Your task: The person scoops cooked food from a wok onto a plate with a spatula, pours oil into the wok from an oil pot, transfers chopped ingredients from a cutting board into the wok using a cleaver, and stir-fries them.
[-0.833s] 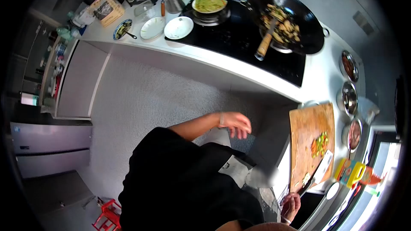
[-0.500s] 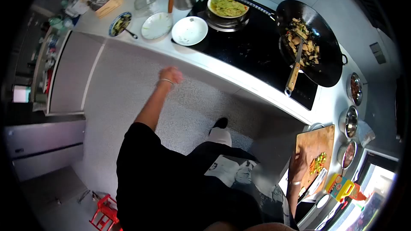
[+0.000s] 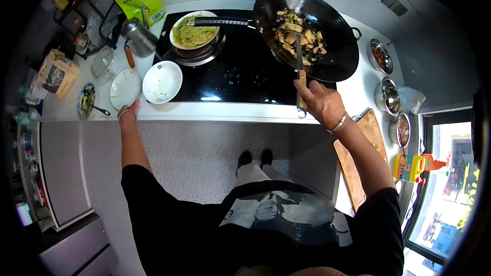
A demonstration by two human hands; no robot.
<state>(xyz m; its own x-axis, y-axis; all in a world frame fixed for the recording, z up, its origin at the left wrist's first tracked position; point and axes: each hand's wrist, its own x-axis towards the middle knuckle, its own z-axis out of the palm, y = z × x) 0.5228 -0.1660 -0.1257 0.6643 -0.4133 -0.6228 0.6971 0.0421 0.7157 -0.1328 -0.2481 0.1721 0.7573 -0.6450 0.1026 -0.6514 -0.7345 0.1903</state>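
Two hands worked: the right hand closed round the spatula, best held level; the left hand touched a plate's rim, grip unclear.

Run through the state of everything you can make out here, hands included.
Right hand: closed around the spatula's handle.
Left hand: at the near rim of the left plate.
Spatula: head in the wok's food.
Wok: holding cooked-looking pieces.
Left plate: streaked with residue.
White bowl: a few scraps inside.
Patterned bowl: some food, spoon in it.
Green pouch: upright; opening unclear.
Chopping board: partly hidden by the arm.
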